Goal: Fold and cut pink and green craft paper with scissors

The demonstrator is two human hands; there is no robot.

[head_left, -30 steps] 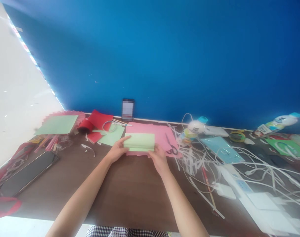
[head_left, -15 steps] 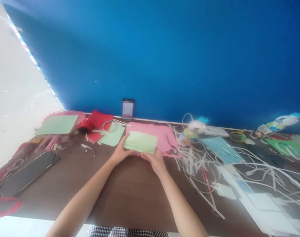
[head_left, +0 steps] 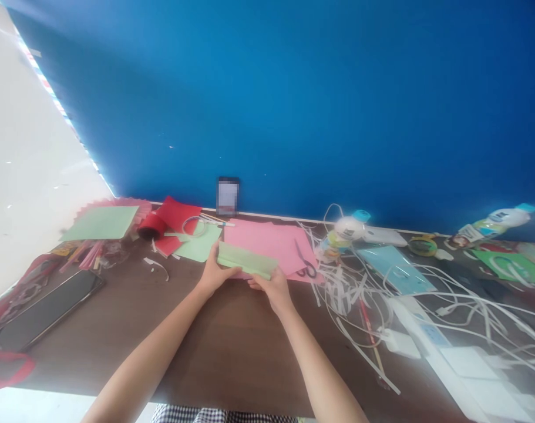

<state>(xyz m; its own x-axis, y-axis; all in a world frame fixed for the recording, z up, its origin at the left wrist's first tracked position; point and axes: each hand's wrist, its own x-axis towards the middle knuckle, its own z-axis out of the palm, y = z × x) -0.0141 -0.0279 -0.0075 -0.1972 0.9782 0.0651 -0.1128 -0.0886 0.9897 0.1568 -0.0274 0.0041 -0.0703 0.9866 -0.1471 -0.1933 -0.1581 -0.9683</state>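
A light green paper [head_left: 246, 259] with a fold along its near edge is held between both hands at the middle of the table. My left hand [head_left: 216, 272] grips its left end, thumb along the near edge. The right end is pinched by my right hand [head_left: 273, 288], whose fingers are partly under the paper. Behind and to the right of it lie pink sheets [head_left: 253, 234], with dark-handled scissors [head_left: 308, 267] on top. Another green sheet [head_left: 205, 244] is just left of the held paper.
A dark phone [head_left: 49, 308] lies at the left, near red paper [head_left: 181, 212] and a red roll [head_left: 151, 225]. At the right are a bottle [head_left: 344, 232], shredded white strips [head_left: 344, 288], tangled cables and a power strip [head_left: 443, 358]. A small screen [head_left: 227, 195] leans on the blue wall.
The green paper now shows narrower and tilted, its near edge folded up more. Both hands have shifted slightly left and nearer with it.
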